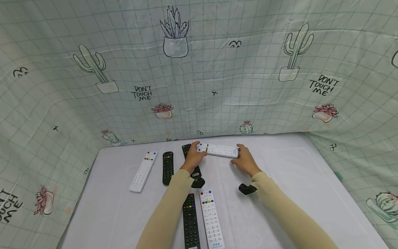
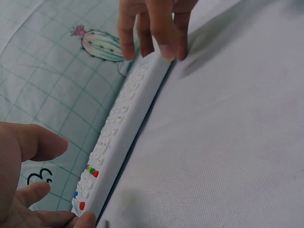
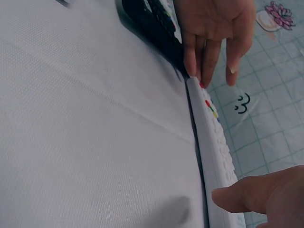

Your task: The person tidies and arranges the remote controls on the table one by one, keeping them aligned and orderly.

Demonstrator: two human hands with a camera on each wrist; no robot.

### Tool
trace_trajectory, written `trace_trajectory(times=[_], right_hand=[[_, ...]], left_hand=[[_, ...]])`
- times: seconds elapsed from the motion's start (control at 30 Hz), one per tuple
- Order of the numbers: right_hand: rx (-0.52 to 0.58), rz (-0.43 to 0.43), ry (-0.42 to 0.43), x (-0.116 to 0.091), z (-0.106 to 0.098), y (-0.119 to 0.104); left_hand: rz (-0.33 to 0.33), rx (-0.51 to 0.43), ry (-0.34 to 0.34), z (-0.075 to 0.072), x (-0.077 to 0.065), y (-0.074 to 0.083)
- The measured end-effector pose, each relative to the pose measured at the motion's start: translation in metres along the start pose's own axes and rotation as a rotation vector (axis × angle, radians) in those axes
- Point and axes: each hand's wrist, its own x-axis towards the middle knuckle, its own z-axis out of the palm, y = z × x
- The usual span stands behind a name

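A white remote control [image 1: 222,150] with coloured buttons lies crosswise near the back of the white table, buttons up. My left hand [image 1: 193,159] grips its left end, thumb on the near side and fingers at the far side. At the right end my right hand [image 1: 247,162] holds it between thumb and fingers. The left wrist view shows the remote's long side [image 2: 128,137] low over the cloth, with a dark line of shadow beneath. Partly covered by my left hand and wrist, a black remote [image 1: 186,148] lies slanted just left of the white one.
Left of my hands lie another white remote [image 1: 143,173] and a black remote [image 1: 168,167]. Between my forearms, nearer the front, a black remote [image 1: 190,224] and a white remote [image 1: 212,221] lie side by side. A printed cloth [image 1: 214,69] hangs behind the table.
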Motion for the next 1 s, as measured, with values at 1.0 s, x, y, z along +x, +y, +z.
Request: trace_trajectory(times=[1.0], right_hand=[[0.030, -0.090, 0.077, -0.045, -0.019, 0.017]], left_hand=[[0.182, 0.015, -0.014, 0.002, -0.035, -0.007]])
